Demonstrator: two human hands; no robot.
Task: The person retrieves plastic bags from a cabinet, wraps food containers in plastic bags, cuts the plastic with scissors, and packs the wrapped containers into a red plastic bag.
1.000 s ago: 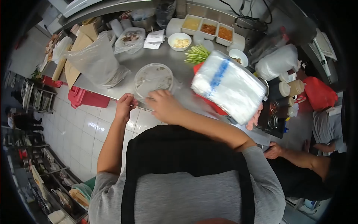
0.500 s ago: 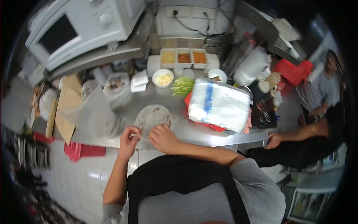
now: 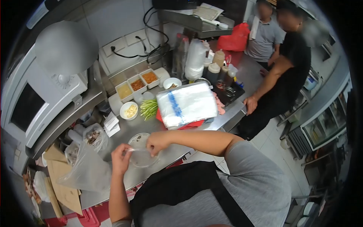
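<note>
A round clear container (image 3: 145, 160) stands near the front edge of the steel counter, partly hidden by my hands. My left hand (image 3: 121, 157) is at its left side, thumb and fingertips pinched on a thin strip of clear plastic (image 3: 138, 150). The strip runs across the container's top to my right hand (image 3: 157, 143), whose fingers are closed on its other end. Dark bits show through the container near its far rim. A loose clear plastic bag (image 3: 89, 170) lies left of my left hand.
Behind are a white bowl (image 3: 129, 111), green stalks (image 3: 149, 109) and three food trays (image 3: 136, 84). A stack of plastic bags (image 3: 188, 104) lies to the right, near bottles (image 3: 213, 70). A microwave (image 3: 34, 102) is at left. Two people (image 3: 289, 70) (image 3: 262, 36) stand at right.
The view has turned to the right, showing more of the two people. My hands have moved apart slightly, and the plastic strip between them now shows clearly over the container.
</note>
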